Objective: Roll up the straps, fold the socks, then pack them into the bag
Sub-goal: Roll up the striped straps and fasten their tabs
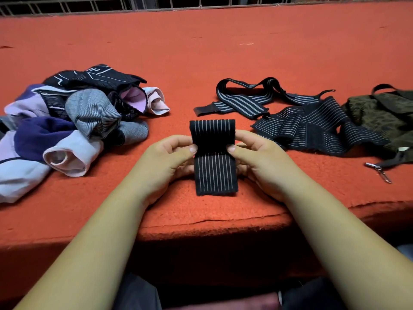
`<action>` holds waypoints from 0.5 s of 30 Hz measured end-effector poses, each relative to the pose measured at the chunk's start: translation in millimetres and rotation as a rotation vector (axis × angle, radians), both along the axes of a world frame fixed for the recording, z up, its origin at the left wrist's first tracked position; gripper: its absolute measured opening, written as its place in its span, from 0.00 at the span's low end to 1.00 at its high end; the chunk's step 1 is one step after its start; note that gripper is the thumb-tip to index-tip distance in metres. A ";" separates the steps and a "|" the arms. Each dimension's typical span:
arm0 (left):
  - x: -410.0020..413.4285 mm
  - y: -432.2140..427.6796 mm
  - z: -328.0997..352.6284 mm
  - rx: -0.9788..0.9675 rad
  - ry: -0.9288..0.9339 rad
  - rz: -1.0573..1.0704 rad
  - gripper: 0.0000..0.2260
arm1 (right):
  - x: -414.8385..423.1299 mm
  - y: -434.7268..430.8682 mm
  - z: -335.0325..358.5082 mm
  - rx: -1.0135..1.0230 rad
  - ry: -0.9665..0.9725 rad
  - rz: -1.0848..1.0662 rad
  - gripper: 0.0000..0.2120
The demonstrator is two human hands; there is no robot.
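Both hands work at the near bench (201,52) edge, centre. Left hand (167,159) and right hand (259,157) each pinch one side of the striped strap (214,166), thumbs on top and fingers (178,139) curled round its edges. The far part is turned over; the near tail lies flat.

The roll looks barely begun. Risks:
- Uneven thumb pressure skews it into a cone.
- The elastic springs open if either pinch loosens.

Loose straps (312,128) and bag (384,113) lie to the right, the socks (73,121) to the left.

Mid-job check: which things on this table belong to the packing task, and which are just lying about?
Job: striped strap pinched by left hand and right hand; loose straps; sock pile; olive bag.
Just there: red cloth cover; white thread; metal railing.
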State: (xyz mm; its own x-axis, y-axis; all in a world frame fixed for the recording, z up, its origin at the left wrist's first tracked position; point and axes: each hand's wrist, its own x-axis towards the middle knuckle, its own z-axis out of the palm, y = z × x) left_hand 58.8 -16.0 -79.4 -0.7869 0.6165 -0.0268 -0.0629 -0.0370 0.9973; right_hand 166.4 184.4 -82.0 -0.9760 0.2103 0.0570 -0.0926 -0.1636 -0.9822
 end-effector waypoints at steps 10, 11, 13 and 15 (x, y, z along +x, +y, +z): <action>0.9 2.4 2.7 0.030 -0.116 0.027 0.14 | 7.4 -1.3 8.8 0.012 -0.038 -0.042 0.26; 0.2 1.8 2.3 0.031 -0.104 0.039 0.14 | 6.4 -1.9 9.3 -0.016 -0.029 -0.021 0.26; -0.2 0.5 2.1 0.050 -0.082 0.060 0.13 | 2.5 -0.7 7.5 -0.050 -0.026 0.021 0.22; 0.9 0.0 3.1 0.081 -0.070 0.070 0.14 | 0.1 2.4 2.3 0.003 -0.057 0.026 0.19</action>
State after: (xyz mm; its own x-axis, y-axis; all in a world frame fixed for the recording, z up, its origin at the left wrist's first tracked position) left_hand 59.8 -16.0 -76.3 -0.8259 0.5628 -0.0353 -0.1266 -0.1239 0.9842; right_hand 166.5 186.8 -79.7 -0.9828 0.1849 0.0012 -0.0318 -0.1627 -0.9862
